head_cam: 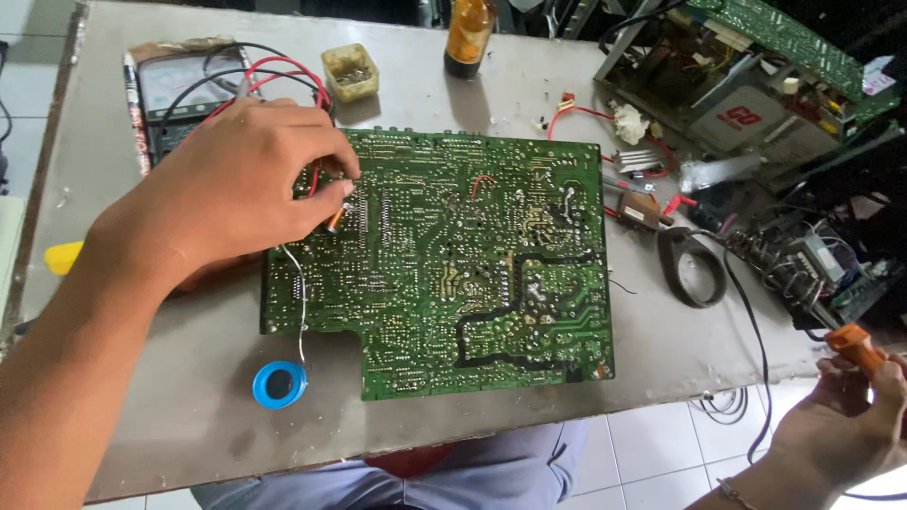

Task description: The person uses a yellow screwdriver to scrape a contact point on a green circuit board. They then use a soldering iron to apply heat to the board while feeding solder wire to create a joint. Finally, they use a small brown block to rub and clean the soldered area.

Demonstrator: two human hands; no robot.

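Lying solder-side up in the middle of the grey table (189, 416) is one large green circuit board (453, 255), its far edge toward twelve o'clock and a notch cut from its near-left corner. The left hand (236, 184) rests over the board's ten o'clock corner, fingers curled and pinched on a small orange-tipped piece (336, 219); it looks like a component or probe tip, though the fingers hide too much to be sure. One thin white wire (300, 302) runs from under that hand toward six o'clock, ending by one blue spool (280, 384) that lies just off the board's near-left edge.

At four o'clock, beyond the table's edge, the right hand (841, 425) is closed around one orange handle (855, 345), from which a black cable (756, 340) runs.

Outward at eleven o'clock sits one multimeter (175, 80) with red and black leads looped over it. At twelve o'clock stand one small yellowish tub (350, 72) and one brown bottle (469, 36). At three o'clock lies one black ring-shaped part (693, 267). At two o'clock sits one opened chassis (737, 85) with a second green board on top. One yellow object (62, 257) shows at nine o'clock.
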